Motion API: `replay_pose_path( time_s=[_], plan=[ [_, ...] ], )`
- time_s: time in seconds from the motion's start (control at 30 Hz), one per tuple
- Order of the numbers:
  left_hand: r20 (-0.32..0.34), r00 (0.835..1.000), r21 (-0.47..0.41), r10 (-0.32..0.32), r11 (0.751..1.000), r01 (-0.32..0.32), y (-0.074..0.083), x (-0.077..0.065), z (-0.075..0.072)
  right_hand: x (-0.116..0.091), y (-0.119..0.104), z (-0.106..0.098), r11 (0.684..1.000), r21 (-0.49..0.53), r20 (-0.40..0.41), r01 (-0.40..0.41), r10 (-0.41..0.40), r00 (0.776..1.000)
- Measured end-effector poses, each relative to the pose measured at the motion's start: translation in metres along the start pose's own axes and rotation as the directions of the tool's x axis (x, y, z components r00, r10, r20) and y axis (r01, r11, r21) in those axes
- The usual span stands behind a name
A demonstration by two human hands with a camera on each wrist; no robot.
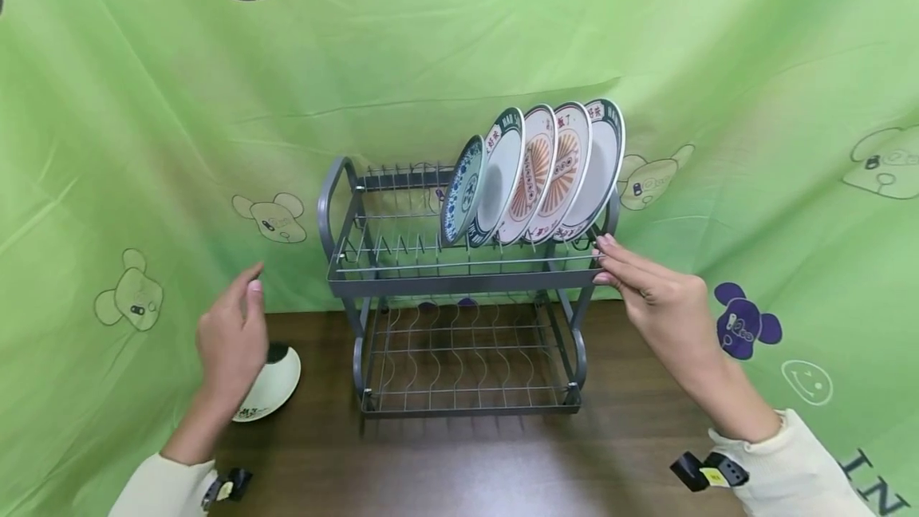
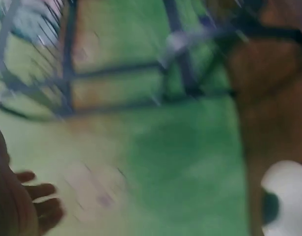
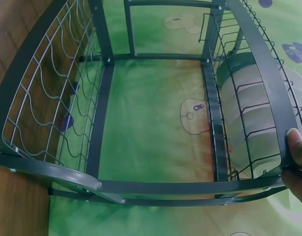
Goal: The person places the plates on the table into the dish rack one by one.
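A dark grey two-tier dish rack (image 1: 459,286) stands on the table. My right hand (image 1: 668,301) pinches the front right corner of its upper tier; in the right wrist view the thumb (image 3: 298,145) lies over the frame bar. Several patterned plates (image 1: 570,174) lean upright in the upper tier's right half, with a smaller blue-patterned dish (image 1: 463,194) leftmost. My left hand (image 1: 233,333) is held left of the rack, fingers extended and holding nothing. Partly hidden behind it is a white bowl (image 1: 276,385) with a dark patch. The left wrist view is blurred and shows the fingers (image 2: 42,191) at its edge.
The rack's lower wire tier (image 1: 467,365) carries no dishes, and the upper tier's left slots hold none. Green printed cloth (image 1: 445,46) hangs behind and at both sides. Brown wooden tabletop (image 1: 459,469) extends in front of the rack.
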State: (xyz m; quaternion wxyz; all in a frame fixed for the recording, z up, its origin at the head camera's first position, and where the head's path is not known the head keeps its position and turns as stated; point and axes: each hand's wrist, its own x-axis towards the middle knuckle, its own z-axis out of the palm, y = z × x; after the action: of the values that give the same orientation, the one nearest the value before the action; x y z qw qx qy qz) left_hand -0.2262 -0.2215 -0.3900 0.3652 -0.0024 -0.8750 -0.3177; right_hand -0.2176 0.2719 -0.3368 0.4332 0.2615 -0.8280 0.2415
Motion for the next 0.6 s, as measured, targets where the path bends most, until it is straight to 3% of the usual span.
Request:
replay_pose_path(
  time_s=[0.03, 0.07, 0.13, 0.23, 0.33, 0.43, 0.53, 0.6],
  plan=[
    [0.067, 0.994, 0.029, -0.091, 0.996, 0.089, -0.012, 0.001, -0.003, 0.0, 0.0, 0.0, 1.0, -0.003, -0.006, -0.002, 0.002, 1.0],
    [0.135, 0.975, 0.068, -0.177, 0.983, 0.17, -0.024, 0.001, -0.005, 0.0, 0.0, 0.0, 1.0, -0.005, -0.013, -0.004, 0.004, 1.0],
    [0.257, 0.92, 0.151, -0.297, 0.952, 0.265, -0.048, 0.002, -0.009, 0.0, -0.001, 0.0, 1.0, -0.006, -0.029, -0.005, 0.005, 1.0],
    [0.378, 0.832, 0.241, -0.406, 0.911, 0.335, -0.08, -0.001, -0.01, 0.001, -0.001, 0.0, 1.0, -0.003, -0.051, -0.004, 0.004, 0.999],
    [0.462, 0.758, 0.308, -0.46, 0.885, 0.349, -0.105, -0.009, -0.009, 0.001, 0.0, 0.0, 1.0, 0.002, -0.062, -0.004, 0.005, 0.998],
    [0.489, 0.737, 0.345, -0.467, 0.88, 0.328, -0.123, -0.022, -0.007, 0.001, 0.0, 0.0, 1.0, 0.013, -0.057, -0.008, 0.009, 0.998],
    [0.484, 0.735, 0.379, -0.475, 0.871, 0.313, -0.136, -0.036, -0.004, 0.001, -0.001, 0.002, 1.0, 0.023, -0.064, -0.004, 0.005, 0.998],
    [0.474, 0.725, 0.412, -0.5, 0.853, 0.319, -0.142, -0.044, -0.002, 0.001, -0.001, 0.003, 1.0, 0.026, -0.061, -0.001, 0.003, 0.998]
  ],
)
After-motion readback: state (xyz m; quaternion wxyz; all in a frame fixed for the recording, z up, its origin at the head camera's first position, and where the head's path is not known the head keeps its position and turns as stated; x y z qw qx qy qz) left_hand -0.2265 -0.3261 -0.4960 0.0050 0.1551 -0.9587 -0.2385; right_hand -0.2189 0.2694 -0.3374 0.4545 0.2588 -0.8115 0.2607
